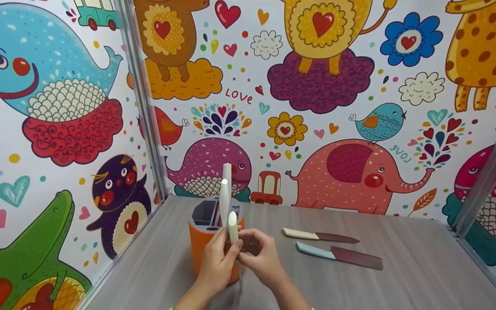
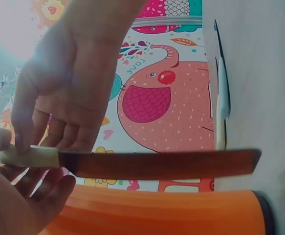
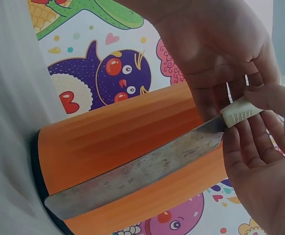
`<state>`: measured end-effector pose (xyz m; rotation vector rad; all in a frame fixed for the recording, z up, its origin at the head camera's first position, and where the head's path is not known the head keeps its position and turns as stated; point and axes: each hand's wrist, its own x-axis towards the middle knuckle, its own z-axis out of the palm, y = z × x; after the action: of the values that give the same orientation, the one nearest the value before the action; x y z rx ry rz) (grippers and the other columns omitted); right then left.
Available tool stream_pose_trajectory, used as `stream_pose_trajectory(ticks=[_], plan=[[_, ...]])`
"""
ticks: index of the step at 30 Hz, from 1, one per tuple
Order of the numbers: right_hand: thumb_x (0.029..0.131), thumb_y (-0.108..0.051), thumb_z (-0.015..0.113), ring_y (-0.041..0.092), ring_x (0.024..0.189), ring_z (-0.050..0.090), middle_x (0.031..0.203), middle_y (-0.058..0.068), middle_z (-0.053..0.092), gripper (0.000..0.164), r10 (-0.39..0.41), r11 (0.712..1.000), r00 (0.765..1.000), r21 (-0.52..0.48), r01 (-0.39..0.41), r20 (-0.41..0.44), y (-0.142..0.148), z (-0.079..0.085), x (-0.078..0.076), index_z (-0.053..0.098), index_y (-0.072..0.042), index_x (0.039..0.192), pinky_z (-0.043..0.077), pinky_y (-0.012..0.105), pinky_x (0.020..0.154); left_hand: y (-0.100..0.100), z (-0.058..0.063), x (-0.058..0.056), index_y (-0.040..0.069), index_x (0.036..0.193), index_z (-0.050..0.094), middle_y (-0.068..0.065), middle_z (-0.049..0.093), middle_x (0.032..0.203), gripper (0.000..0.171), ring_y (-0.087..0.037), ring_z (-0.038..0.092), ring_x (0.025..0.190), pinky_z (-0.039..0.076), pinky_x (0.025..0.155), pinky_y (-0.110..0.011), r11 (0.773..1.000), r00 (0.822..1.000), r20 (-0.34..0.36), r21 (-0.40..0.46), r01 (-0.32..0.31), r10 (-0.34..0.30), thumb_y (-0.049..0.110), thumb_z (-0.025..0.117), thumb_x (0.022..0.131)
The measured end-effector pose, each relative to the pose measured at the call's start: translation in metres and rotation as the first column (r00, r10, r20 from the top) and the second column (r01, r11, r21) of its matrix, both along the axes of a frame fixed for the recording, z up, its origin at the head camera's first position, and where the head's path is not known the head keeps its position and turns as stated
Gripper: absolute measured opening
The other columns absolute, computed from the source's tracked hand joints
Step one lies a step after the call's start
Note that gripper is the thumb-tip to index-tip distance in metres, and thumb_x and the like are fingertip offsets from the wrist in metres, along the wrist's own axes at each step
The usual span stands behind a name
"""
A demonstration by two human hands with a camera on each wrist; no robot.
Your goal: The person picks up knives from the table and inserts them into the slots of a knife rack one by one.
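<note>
A knife with a cream handle (image 1: 233, 230) is held upright, blade down, between both hands in front of an orange knife holder (image 1: 200, 249). My left hand (image 1: 215, 260) grips the handle, its thumb lying along it. With thumb and fingers my right hand (image 1: 265, 258) pinches the handle's lower end near the blade. The long blade (image 2: 162, 165) looks reddish brown in the left wrist view; the right wrist view shows the blade (image 3: 137, 174) grey and speckled, with the holder behind it. Behind the held knife, white handles (image 1: 224, 200) stand up from the holder.
On the grey table (image 1: 403, 280) to the right lie a cream-handled knife (image 1: 319, 235) and, nearer, a cleaver with a pale blue handle (image 1: 338, 255). Walls printed with cartoon animals (image 1: 347, 181) enclose the table at the back and sides.
</note>
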<state>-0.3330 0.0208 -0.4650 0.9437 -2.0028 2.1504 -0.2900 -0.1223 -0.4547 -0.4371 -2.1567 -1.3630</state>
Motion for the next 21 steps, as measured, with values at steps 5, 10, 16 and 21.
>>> stream_pose_trajectory(ticks=[5,10,16,21], plan=[[0.086,-0.009,0.076,0.023,0.093,0.070,0.108,0.020,0.069,0.028,-0.040,0.996,0.999,-0.083,0.043,0.036,0.000,-0.003,-0.003,0.066,0.000,0.111,0.060,0.034,0.086,0.000,0.007,0.005,0.008,0.128,0.060,0.001,0.066,0.110,0.034,-0.010,0.063,0.090,0.058,0.080,-0.026,0.998,0.999,-0.006,0.026,-0.050,0.050,0.030,0.056,0.101],[0.086,-0.009,0.075,0.032,0.101,0.066,0.111,0.025,0.065,0.033,-0.153,0.971,0.983,-0.171,0.169,0.107,0.003,-0.016,-0.014,0.063,0.005,0.114,0.058,0.034,0.091,-0.001,0.016,0.011,0.009,0.125,0.061,0.002,0.066,0.101,0.030,-0.008,0.056,0.069,0.054,0.061,-0.023,0.993,0.999,0.007,0.109,-0.051,0.051,0.026,0.056,0.102],[0.085,-0.017,0.078,0.025,0.113,0.062,0.126,0.014,0.064,0.049,-0.248,0.956,0.953,-0.112,0.270,0.175,0.005,-0.045,-0.034,0.059,-0.002,0.128,0.051,0.046,0.104,-0.002,0.020,0.014,0.005,0.124,0.061,-0.001,0.068,0.103,0.030,-0.010,0.057,0.068,0.054,0.058,-0.024,0.988,0.997,-0.021,0.136,-0.072,0.076,0.023,0.056,0.101],[0.086,-0.023,0.077,0.030,0.129,0.053,0.144,0.013,0.054,0.065,-0.219,0.974,0.951,-0.010,0.226,0.219,0.005,-0.065,-0.043,0.048,-0.010,0.143,0.044,0.051,0.110,-0.003,0.021,0.015,0.004,0.124,0.061,-0.008,0.071,0.103,0.030,-0.013,0.069,0.083,0.057,0.066,-0.023,0.985,0.993,-0.067,0.144,-0.090,0.101,0.022,0.057,0.101]])
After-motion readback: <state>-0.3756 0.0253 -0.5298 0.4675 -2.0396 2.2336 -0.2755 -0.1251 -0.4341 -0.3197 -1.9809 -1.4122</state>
